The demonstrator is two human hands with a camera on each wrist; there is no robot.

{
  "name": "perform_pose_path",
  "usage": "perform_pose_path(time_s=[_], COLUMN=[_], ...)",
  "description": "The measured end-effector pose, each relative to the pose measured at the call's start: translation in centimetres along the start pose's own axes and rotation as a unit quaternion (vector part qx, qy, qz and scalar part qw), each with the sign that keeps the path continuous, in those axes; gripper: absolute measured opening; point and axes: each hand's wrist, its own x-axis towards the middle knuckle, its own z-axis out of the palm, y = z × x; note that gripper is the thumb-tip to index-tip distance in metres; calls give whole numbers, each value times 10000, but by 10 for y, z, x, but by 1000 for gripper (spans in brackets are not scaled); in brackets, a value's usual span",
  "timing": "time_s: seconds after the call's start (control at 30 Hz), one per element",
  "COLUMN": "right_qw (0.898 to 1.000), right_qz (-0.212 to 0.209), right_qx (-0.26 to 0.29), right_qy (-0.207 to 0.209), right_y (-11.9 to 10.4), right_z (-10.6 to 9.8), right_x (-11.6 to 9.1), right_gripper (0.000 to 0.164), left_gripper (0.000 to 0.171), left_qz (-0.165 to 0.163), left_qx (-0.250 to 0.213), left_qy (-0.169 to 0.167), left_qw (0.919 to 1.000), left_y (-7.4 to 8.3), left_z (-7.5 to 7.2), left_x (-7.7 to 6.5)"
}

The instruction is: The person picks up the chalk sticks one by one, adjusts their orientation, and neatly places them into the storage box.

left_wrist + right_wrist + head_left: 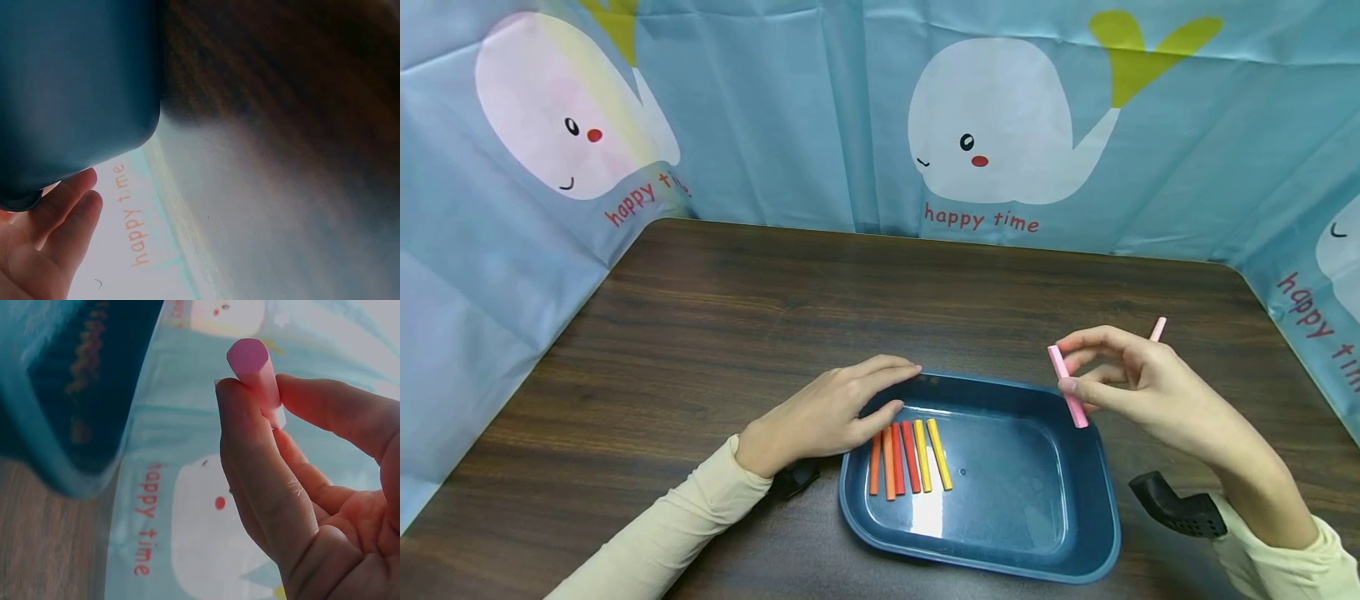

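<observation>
In the head view my right hand point(1138, 375) pinches a pink chalk-like stick point(1067, 387) between thumb and fingers, over the tray's back right corner. The right wrist view shows the held pink stick point(259, 372) end-on, with a faceted end. My left hand point(827, 412) holds the blue tray point(1108, 508) at its back left corner, thumb over the inside and fingers along the rim. Inside the tray, at the left, two orange sticks point(889, 467), two red sticks point(911, 458) and two yellow sticks point(940, 457) lie side by side. Left fingertips point(84, 209) show against the outer wall.
Behind the right hand, a light pink stick point(1158, 329) is partly hidden. The brown wooden table point(737, 325) extends round the tray. A blue curtain point(790, 117) with printed whales borders its back and sides. Dark wrist gear point(1180, 504) sits by the right wrist.
</observation>
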Motion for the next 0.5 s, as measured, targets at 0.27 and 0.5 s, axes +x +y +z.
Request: perform_pose_path(time_s=[0.27,0.5], right_qw=[9991,9989], right_qz=[-69,130], right_qx=[373,385], right_qy=[-178,-238], right_y=[-10,-18], right_z=[14,29], right_x=[2,6], right_gripper=[36,37], left_gripper=[48,48], left_qz=[6,-2], left_qx=[0,-12], left_qy=[17,17], left_qw=[10000,10000], left_y=[1,1], left_z=[1,0], left_x=[0,0])
